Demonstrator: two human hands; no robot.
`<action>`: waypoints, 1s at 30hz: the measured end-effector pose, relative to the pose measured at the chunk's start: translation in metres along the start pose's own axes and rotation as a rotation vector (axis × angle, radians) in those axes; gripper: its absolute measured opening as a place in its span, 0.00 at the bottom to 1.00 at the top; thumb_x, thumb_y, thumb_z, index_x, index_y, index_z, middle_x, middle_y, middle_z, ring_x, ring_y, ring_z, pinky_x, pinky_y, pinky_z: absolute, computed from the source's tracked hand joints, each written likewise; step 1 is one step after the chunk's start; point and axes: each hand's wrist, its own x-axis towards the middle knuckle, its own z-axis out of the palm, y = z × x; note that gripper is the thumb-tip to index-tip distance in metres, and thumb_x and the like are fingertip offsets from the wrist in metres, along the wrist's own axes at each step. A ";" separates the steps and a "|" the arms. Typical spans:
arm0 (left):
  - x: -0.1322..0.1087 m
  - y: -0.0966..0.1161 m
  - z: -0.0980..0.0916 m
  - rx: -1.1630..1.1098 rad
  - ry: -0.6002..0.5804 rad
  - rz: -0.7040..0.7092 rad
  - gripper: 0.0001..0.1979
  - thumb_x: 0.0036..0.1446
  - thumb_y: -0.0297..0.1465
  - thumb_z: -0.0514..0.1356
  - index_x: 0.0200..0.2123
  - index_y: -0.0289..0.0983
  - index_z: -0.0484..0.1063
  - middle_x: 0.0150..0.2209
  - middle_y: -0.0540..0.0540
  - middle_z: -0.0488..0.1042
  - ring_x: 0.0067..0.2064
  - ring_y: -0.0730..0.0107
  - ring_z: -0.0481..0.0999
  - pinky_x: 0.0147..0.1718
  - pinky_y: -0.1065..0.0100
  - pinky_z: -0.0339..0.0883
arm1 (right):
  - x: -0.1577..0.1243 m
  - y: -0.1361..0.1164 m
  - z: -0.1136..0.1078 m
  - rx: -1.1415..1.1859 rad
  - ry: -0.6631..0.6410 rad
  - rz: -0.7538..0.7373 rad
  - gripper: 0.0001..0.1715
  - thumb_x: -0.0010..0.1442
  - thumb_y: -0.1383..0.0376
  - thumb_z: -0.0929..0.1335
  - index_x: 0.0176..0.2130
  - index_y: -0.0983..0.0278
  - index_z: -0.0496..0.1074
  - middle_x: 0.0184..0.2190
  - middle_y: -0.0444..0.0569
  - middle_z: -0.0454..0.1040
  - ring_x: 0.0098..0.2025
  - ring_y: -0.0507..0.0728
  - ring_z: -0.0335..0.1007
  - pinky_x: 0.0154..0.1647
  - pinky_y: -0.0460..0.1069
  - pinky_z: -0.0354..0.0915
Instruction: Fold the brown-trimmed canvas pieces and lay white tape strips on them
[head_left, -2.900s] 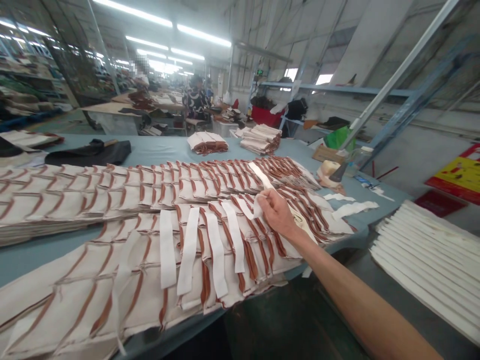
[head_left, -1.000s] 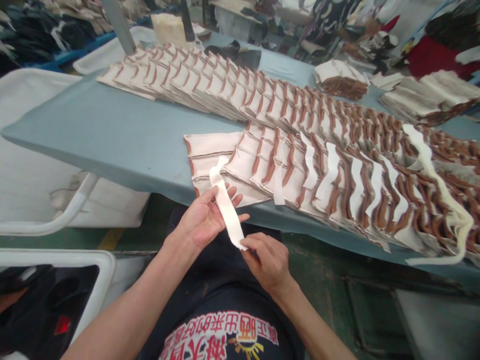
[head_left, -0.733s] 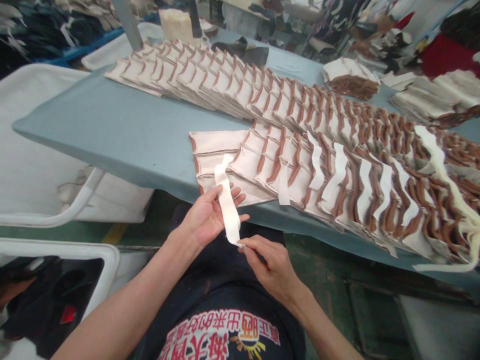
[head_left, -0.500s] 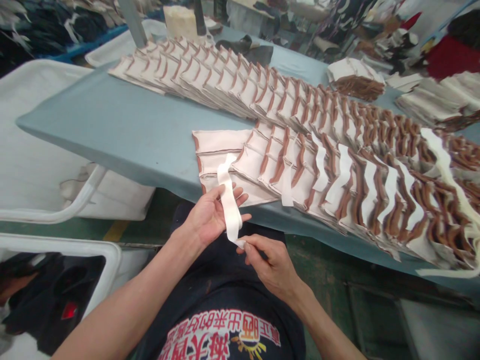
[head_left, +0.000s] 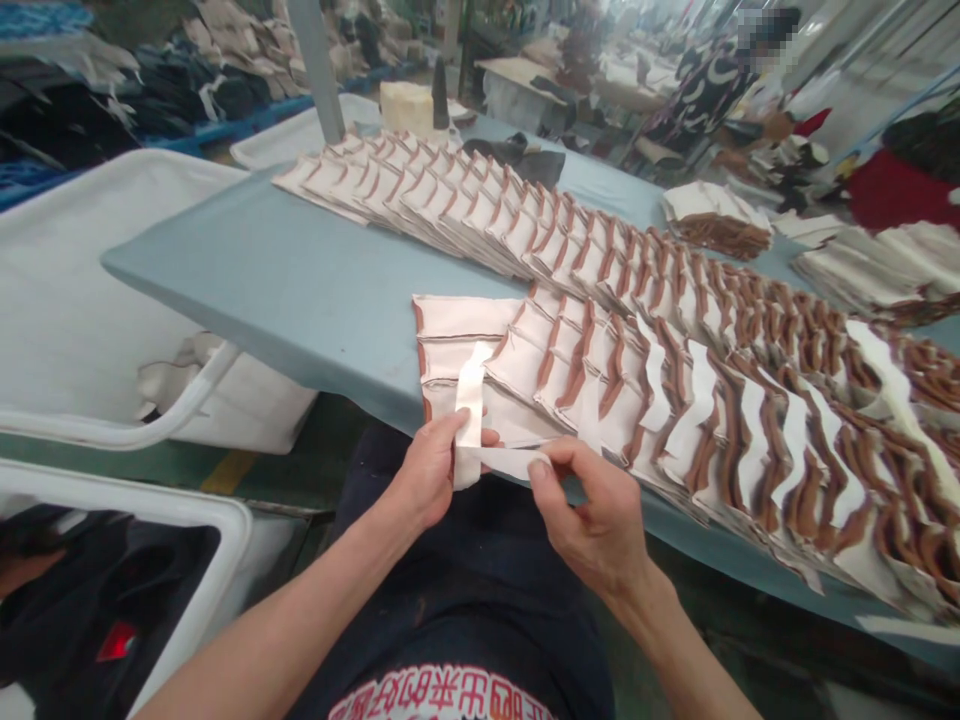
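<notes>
A white fabric strip [head_left: 470, 400] is held between both hands just in front of the table's near edge. My left hand [head_left: 431, 470] pinches it upright, thumb on its face. My right hand [head_left: 592, 515] pinches a layer [head_left: 510, 460] of the strip that is pulled sideways off its lower end. Right behind the hands, cream fabric pieces with brown trim [head_left: 525, 350] lie overlapped in a row on the blue-grey table [head_left: 300, 290]. Several pieces to the right carry white strips [head_left: 701, 400] laid across them.
A second, longer row of trimmed pieces [head_left: 480, 205] runs along the table's far side. Stacks of pieces [head_left: 716, 220] sit at the back right. White bins [head_left: 82, 300] stand at left beside the table. A person [head_left: 709, 85] works at a table beyond.
Earlier my right hand laid strips on the row at the right. Both hands now hold one strip; in the last half second my right hand has pulled a layer sideways off its lower end.
</notes>
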 end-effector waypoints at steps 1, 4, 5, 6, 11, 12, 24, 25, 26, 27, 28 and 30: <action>0.000 -0.002 -0.001 0.007 -0.007 0.014 0.10 0.64 0.30 0.59 0.40 0.30 0.79 0.25 0.43 0.80 0.23 0.66 0.78 0.22 0.69 0.76 | 0.007 -0.001 -0.001 -0.027 0.007 -0.014 0.09 0.66 0.69 0.66 0.32 0.61 0.68 0.22 0.40 0.69 0.23 0.50 0.67 0.29 0.45 0.63; -0.001 -0.007 -0.005 0.029 -0.039 0.041 0.11 0.61 0.34 0.63 0.38 0.30 0.79 0.26 0.43 0.80 0.23 0.66 0.78 0.22 0.69 0.75 | 0.028 0.001 -0.001 -0.078 0.011 -0.005 0.09 0.66 0.67 0.66 0.32 0.61 0.69 0.23 0.40 0.70 0.24 0.51 0.69 0.30 0.45 0.63; -0.002 -0.008 -0.006 0.039 -0.046 0.045 0.13 0.59 0.36 0.64 0.37 0.30 0.78 0.25 0.43 0.80 0.23 0.66 0.77 0.22 0.69 0.75 | 0.035 0.003 0.000 -0.082 0.012 0.013 0.09 0.66 0.66 0.66 0.32 0.61 0.69 0.23 0.40 0.70 0.24 0.51 0.69 0.30 0.46 0.63; -0.002 -0.009 -0.007 0.051 -0.049 0.048 0.14 0.58 0.38 0.65 0.36 0.30 0.78 0.25 0.43 0.79 0.22 0.67 0.77 0.21 0.69 0.74 | 0.042 0.006 0.001 -0.081 0.013 0.037 0.09 0.66 0.65 0.65 0.32 0.61 0.68 0.23 0.40 0.71 0.24 0.51 0.70 0.31 0.46 0.64; 0.000 -0.014 -0.014 0.103 -0.043 0.074 0.25 0.54 0.51 0.67 0.32 0.31 0.78 0.23 0.44 0.78 0.18 0.70 0.72 0.19 0.69 0.72 | 0.075 0.024 0.010 -0.087 -0.023 0.177 0.10 0.64 0.60 0.66 0.30 0.59 0.67 0.21 0.39 0.69 0.23 0.52 0.68 0.28 0.47 0.60; 0.001 -0.015 -0.015 0.110 -0.039 0.080 0.28 0.53 0.55 0.66 0.30 0.31 0.77 0.22 0.44 0.78 0.18 0.70 0.71 0.19 0.69 0.72 | 0.082 0.027 0.011 -0.092 -0.034 0.197 0.10 0.64 0.60 0.66 0.30 0.59 0.67 0.20 0.38 0.68 0.22 0.52 0.66 0.27 0.47 0.59; -0.003 -0.010 -0.021 0.313 -0.194 0.259 0.28 0.59 0.56 0.63 0.29 0.34 0.77 0.27 0.44 0.79 0.26 0.70 0.75 0.26 0.73 0.67 | 0.151 0.042 0.017 0.049 0.034 0.226 0.11 0.64 0.56 0.67 0.33 0.60 0.69 0.23 0.41 0.74 0.23 0.53 0.71 0.28 0.48 0.64; -0.002 -0.010 -0.020 0.347 -0.178 0.283 0.28 0.60 0.55 0.62 0.28 0.34 0.77 0.26 0.44 0.79 0.26 0.70 0.74 0.26 0.72 0.66 | 0.157 0.044 0.019 0.087 0.048 0.234 0.12 0.64 0.56 0.67 0.33 0.60 0.69 0.23 0.41 0.74 0.23 0.53 0.71 0.28 0.48 0.65; -0.002 -0.010 -0.019 0.380 -0.162 0.306 0.28 0.61 0.54 0.61 0.27 0.34 0.77 0.25 0.43 0.78 0.26 0.69 0.74 0.27 0.72 0.67 | 0.163 0.046 0.020 0.118 0.065 0.241 0.12 0.64 0.56 0.67 0.33 0.60 0.69 0.23 0.41 0.73 0.23 0.53 0.71 0.27 0.48 0.65; -0.001 -0.010 -0.018 0.408 -0.152 0.325 0.27 0.62 0.53 0.60 0.27 0.34 0.76 0.25 0.43 0.78 0.26 0.69 0.75 0.28 0.71 0.67 | 0.168 0.048 0.022 0.138 0.081 0.244 0.12 0.65 0.56 0.67 0.32 0.60 0.69 0.23 0.40 0.72 0.23 0.53 0.70 0.27 0.48 0.66; 0.000 -0.010 -0.018 0.427 -0.146 0.336 0.27 0.63 0.52 0.60 0.26 0.35 0.76 0.25 0.43 0.78 0.26 0.68 0.75 0.29 0.70 0.68 | 0.174 0.050 0.024 0.146 0.099 0.240 0.12 0.65 0.56 0.67 0.32 0.60 0.68 0.22 0.40 0.71 0.23 0.52 0.69 0.26 0.48 0.65; 0.001 -0.012 -0.017 0.444 -0.141 0.333 0.26 0.63 0.52 0.59 0.26 0.35 0.76 0.25 0.43 0.79 0.26 0.66 0.76 0.29 0.69 0.70 | 0.185 0.055 0.029 0.138 0.129 0.225 0.12 0.65 0.58 0.68 0.31 0.59 0.68 0.22 0.39 0.68 0.23 0.52 0.66 0.25 0.48 0.65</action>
